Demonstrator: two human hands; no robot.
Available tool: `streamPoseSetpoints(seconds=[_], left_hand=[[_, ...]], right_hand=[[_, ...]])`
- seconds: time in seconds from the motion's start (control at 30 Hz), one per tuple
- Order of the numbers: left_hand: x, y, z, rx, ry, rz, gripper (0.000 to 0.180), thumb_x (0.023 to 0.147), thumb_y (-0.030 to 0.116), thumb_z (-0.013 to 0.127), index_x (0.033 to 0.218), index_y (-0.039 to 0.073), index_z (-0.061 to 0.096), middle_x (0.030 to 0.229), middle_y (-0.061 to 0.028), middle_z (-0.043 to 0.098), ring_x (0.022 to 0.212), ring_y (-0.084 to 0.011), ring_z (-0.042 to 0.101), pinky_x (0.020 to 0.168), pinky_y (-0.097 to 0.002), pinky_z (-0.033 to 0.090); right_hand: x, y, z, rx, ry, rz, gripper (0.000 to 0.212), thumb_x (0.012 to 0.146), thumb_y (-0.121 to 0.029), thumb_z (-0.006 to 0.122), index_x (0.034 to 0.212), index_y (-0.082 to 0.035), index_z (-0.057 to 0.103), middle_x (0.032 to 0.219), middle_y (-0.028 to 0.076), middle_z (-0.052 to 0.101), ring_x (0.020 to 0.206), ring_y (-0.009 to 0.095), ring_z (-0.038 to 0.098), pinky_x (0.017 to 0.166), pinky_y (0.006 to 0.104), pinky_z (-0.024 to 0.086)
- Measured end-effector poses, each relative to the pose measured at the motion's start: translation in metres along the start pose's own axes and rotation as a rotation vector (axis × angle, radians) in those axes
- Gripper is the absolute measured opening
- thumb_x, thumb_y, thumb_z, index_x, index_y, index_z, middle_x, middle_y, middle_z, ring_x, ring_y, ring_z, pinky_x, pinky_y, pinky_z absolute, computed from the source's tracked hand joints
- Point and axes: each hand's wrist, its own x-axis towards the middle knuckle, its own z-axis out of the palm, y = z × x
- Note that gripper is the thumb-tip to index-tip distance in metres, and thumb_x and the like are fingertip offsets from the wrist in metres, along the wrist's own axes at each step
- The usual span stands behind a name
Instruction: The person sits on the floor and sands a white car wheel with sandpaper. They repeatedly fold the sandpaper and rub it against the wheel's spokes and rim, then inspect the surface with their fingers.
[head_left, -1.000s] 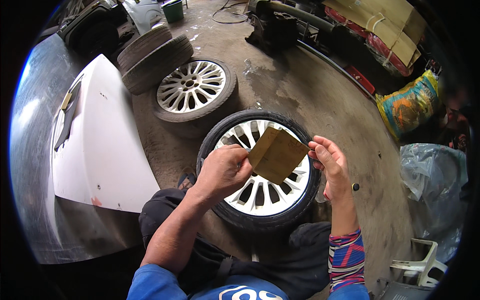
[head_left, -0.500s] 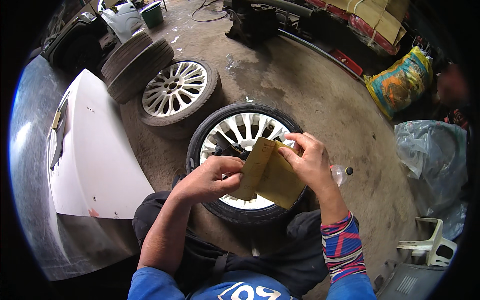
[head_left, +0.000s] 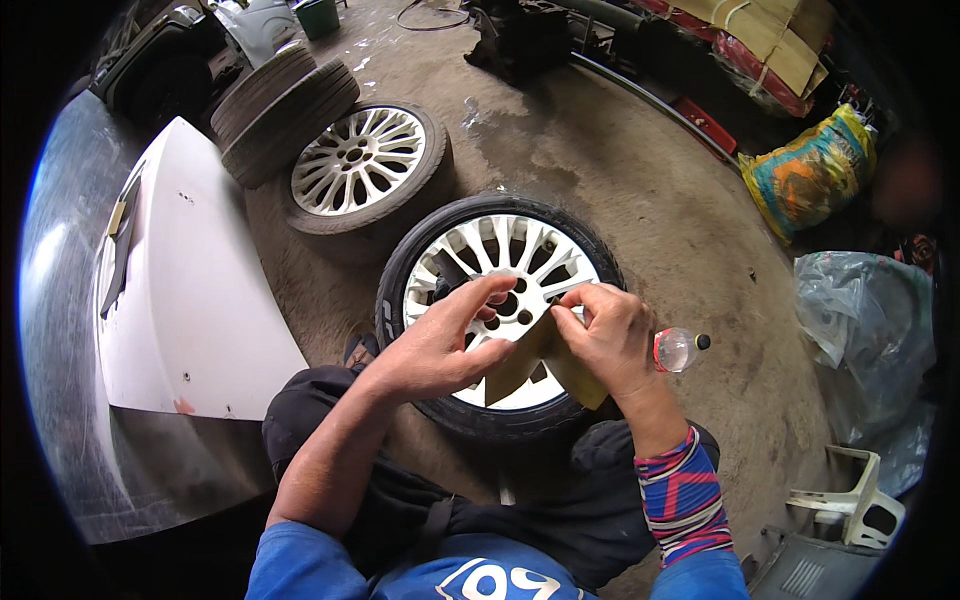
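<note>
A folded sheet of yellowish-brown sandpaper [head_left: 518, 368] hangs from my right hand [head_left: 610, 335], pinched between thumb and fingers along its upper fold. Its two flaps slope apart below. My left hand [head_left: 440, 340] is beside the sheet with fingers and thumb spread, holding nothing. Under both hands a wheel [head_left: 535, 288] with a white multi-spoke rim and black tyre lies flat on the floor between my knees. Something dark [head_left: 452, 270] rests on the rim behind my left hand, partly hidden by it.
A clear bottle [head_left: 680, 349] with a dark cap is right of the wheel. A second white-rimmed wheel [head_left: 355, 160] and leaning tyres [head_left: 285, 115] are at the far left. A white car panel [head_left: 190, 300] stands left. A yellow-blue sack [head_left: 808, 170] and plastic-wrapped item [head_left: 865, 330] sit right.
My left hand has let go of the sandpaper and opened. The sheet now droops from my right hand, flaps hanging lower. The view has shifted slightly.
</note>
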Motion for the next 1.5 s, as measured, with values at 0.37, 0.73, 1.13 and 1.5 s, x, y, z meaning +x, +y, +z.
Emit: streamPoseSetpoints(seconds=[0.37, 0.73, 1.13, 1.5], left_hand=[[0.012, -0.016, 0.016, 0.352, 0.303, 0.118, 0.018, 0.086, 0.014, 0.074, 0.1, 0.003, 0.073, 0.091, -0.0163, 0.073, 0.085, -0.0305, 0.073, 0.076, -0.0368, 0.057], [0.011, -0.018, 0.011, 0.504, 0.327, 0.119, 0.011, 0.087, 0.015, 0.068, 0.091, 0.005, 0.07, 0.084, -0.0165, 0.07, 0.079, -0.036, 0.07, 0.071, -0.0431, 0.056], [0.016, -0.012, 0.013, 0.394, 0.271, 0.07, 0.013, 0.088, 0.015, 0.066, 0.093, 0.003, 0.07, 0.083, -0.0184, 0.07, 0.078, -0.0363, 0.07, 0.07, -0.0428, 0.055], [0.012, -0.005, 0.011, 0.32, 0.22, -0.026, 0.02, 0.088, 0.022, 0.067, 0.093, 0.004, 0.069, 0.082, -0.0214, 0.067, 0.078, -0.0375, 0.07, 0.068, -0.0426, 0.054]], right_hand=[[-0.003, -0.021, 0.028, -0.024, -0.029, -0.326, 0.01, 0.078, -0.011, 0.08, 0.086, -0.008, 0.074, 0.077, 0.008, 0.069, 0.071, 0.028, 0.069, 0.063, 0.0375, 0.054], [0.007, -0.024, 0.031, 0.081, -0.152, -0.239, 0.01, 0.078, -0.013, 0.078, 0.086, -0.009, 0.074, 0.084, 0.007, 0.071, 0.081, 0.027, 0.069, 0.079, 0.0377, 0.053], [0.007, -0.018, 0.032, 0.018, -0.098, -0.361, 0.007, 0.077, -0.011, 0.075, 0.077, -0.007, 0.069, 0.076, 0.007, 0.065, 0.074, 0.028, 0.065, 0.069, 0.0407, 0.047], [0.002, -0.02, 0.027, 0.058, -0.073, -0.416, 0.007, 0.074, -0.007, 0.074, 0.075, -0.005, 0.068, 0.07, 0.011, 0.061, 0.063, 0.031, 0.063, 0.057, 0.0405, 0.05]])
